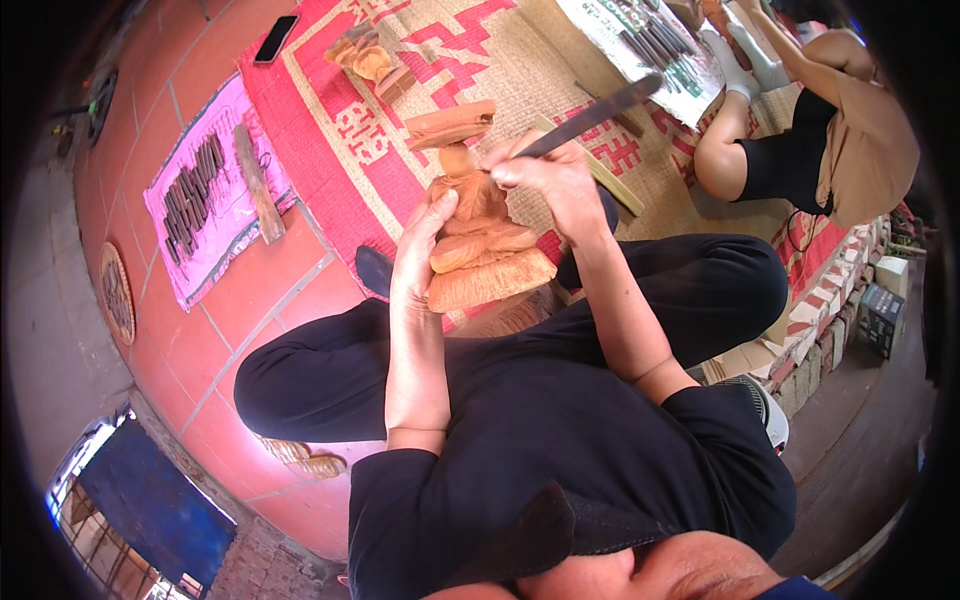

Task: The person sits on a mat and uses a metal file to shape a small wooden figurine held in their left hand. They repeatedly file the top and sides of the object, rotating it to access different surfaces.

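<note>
Between my legs stands a carved wooden figure [480, 225], light orange-brown, with a rounded head, layered folds and a broad, rough base. Across its top sits a wider block of wood [450, 125]. My left hand [425, 240] is closed around the figure's left side, the thumb lying on its front. In my right hand [550, 185] is a long, flat, dark carving tool [600, 112]. Its broad end points up and to the right, and its thin working end is at the figure's neck and shoulder. The exact shape of that tip is too small to tell.
A red and straw-coloured mat [390, 190] lies beneath me. On the left, a pink cloth [215, 245] bears several slim tools beside a wooden stick [257, 185]. A phone [275, 40] and another carving [368, 62] lie beyond. At right sits another person [850, 140] near more tools [655, 42].
</note>
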Available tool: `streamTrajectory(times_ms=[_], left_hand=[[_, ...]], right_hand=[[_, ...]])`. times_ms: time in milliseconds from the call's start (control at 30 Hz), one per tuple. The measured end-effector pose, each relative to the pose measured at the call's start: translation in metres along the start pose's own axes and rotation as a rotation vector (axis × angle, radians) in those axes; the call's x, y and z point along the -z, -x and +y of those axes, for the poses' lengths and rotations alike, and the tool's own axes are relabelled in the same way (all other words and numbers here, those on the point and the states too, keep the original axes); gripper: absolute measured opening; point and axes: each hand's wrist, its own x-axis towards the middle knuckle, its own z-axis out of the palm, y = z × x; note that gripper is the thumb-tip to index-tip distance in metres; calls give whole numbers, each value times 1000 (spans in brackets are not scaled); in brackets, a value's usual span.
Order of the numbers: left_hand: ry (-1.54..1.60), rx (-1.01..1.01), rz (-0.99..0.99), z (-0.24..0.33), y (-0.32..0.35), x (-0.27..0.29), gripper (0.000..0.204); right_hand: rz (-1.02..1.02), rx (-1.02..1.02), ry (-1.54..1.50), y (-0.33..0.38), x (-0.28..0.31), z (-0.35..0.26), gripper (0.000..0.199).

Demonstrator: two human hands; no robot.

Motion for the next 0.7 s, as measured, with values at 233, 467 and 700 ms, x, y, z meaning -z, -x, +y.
streamTrajectory(times_ms=[233, 467, 700], left_hand=[[74, 35, -41, -2, 7, 1, 51], [7, -25, 32, 0, 2, -3, 51], [0, 2, 9, -1, 3, -3, 50]], right_hand=[[-6, 60, -50, 7, 4, -2, 6], [-121, 48, 138, 1, -3, 0, 8], [64, -35, -64, 0, 5, -3, 5]])
